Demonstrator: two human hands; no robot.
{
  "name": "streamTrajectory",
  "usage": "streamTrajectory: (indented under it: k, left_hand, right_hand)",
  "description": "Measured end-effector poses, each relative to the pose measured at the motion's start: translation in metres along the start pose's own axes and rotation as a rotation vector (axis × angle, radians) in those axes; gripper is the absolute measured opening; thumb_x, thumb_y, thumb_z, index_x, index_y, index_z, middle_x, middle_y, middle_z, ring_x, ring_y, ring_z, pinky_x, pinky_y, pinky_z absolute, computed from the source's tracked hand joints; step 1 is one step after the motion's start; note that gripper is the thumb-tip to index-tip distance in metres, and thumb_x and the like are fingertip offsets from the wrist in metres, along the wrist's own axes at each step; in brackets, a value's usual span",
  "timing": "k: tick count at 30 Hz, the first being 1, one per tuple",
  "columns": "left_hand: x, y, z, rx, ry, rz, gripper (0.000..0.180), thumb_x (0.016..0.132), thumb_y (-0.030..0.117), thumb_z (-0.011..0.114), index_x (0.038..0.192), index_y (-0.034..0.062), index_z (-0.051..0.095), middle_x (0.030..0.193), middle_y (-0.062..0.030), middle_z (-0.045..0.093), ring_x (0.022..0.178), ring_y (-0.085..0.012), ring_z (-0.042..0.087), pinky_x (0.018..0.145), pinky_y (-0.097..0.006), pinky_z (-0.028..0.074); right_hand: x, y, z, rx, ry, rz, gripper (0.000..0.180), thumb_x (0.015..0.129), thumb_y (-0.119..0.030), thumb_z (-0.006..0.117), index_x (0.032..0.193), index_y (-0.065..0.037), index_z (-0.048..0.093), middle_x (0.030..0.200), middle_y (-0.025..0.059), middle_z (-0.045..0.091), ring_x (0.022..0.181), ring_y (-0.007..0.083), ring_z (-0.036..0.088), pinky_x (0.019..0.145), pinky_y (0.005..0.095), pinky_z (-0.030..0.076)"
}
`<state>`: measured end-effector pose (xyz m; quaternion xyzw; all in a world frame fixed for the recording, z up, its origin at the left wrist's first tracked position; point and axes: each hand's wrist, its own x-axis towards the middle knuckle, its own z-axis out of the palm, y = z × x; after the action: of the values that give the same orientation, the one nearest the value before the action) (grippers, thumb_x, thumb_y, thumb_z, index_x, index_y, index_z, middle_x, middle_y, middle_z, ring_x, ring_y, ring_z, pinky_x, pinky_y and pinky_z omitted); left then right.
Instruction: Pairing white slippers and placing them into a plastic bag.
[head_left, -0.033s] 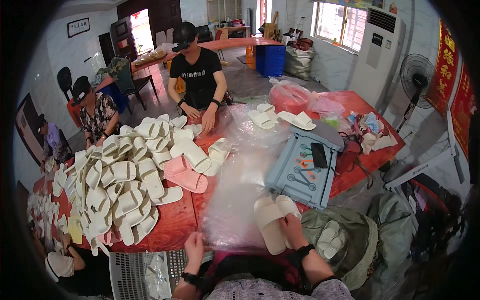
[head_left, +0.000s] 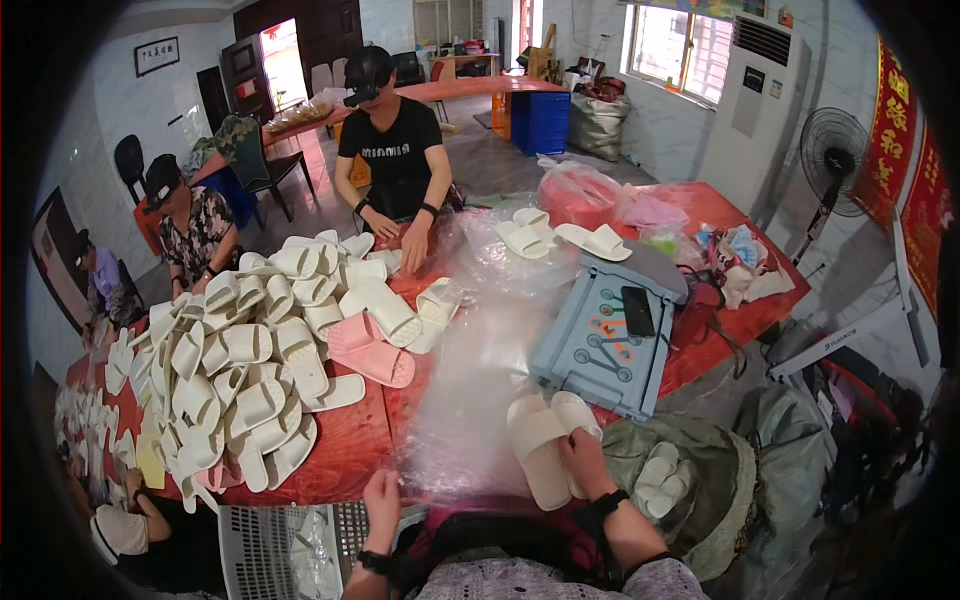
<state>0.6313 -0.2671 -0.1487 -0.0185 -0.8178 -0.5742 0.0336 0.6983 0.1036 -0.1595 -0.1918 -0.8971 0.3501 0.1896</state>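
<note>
My right hand (head_left: 582, 462) grips a pair of cream slippers (head_left: 535, 440), held soles down at the table's front edge, its fingers inside one of them. My left hand (head_left: 383, 500) is closed in a pinch at the near left corner of a clear plastic bag (head_left: 465, 430). The bag lies flat on a pile of similar clear plastic between my hands. To the left rises a big heap of cream slippers (head_left: 255, 345). A pink slipper (head_left: 370, 348) rests at its right side.
Right of the plastic stands a grey-blue plastic case (head_left: 575, 335) with a black phone (head_left: 637, 311) on it. More cream slippers lie in a green sack (head_left: 625, 455) below. A grey crate (head_left: 255, 560) is under the table's front edge. Across the table, a person in black (head_left: 395, 150) handles plastic.
My left hand has shifted slightly left and down, along with the plastic's corner. My right hand and its slippers have barely moved.
</note>
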Motion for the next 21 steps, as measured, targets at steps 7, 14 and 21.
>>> streamTrajectory:
  k: [7, 14, 21]
  left_hand:
    - [-0.005, -0.018, -0.011, -0.247, 0.146, -0.070, 0.021, 0.095, 0.015, 0.052, 0.078, 0.0039, 0.053, 0.070, 0.0047, 0.045, 0.066, -0.0058, 0.040, 0.059, -0.024, 0.035]
    - [-0.009, -0.010, 0.055, -0.274, -0.048, -0.130, 0.015, 0.092, 0.013, 0.057, 0.084, 0.0019, 0.059, 0.061, 0.0049, 0.048, 0.056, -0.0063, 0.045, 0.051, -0.023, 0.037]
    - [0.003, 0.023, 0.067, 0.282, -0.076, 0.126, 0.046, 0.078, 0.009, 0.068, 0.120, 0.0005, 0.051, 0.104, -0.0187, 0.060, 0.094, -0.0291, 0.060, 0.079, -0.039, 0.048]
  right_hand:
    - [-0.002, -0.035, -0.006, 0.044, 0.004, 0.012, 0.024, 0.084, -0.024, 0.062, 0.084, 0.000, 0.060, 0.076, 0.0195, 0.062, 0.071, 0.0405, 0.060, 0.061, 0.0473, 0.046]
    - [-0.006, -0.067, -0.011, 0.112, -0.131, -0.232, 0.025, 0.084, -0.026, 0.061, 0.090, -0.002, 0.060, 0.082, 0.0197, 0.063, 0.076, 0.0394, 0.061, 0.064, 0.0458, 0.048]
    - [0.008, -0.034, 0.018, -0.191, -0.131, -0.275, 0.030, 0.085, -0.031, 0.058, 0.079, -0.002, 0.057, 0.079, 0.0181, 0.063, 0.073, 0.0365, 0.062, 0.065, 0.0478, 0.049]
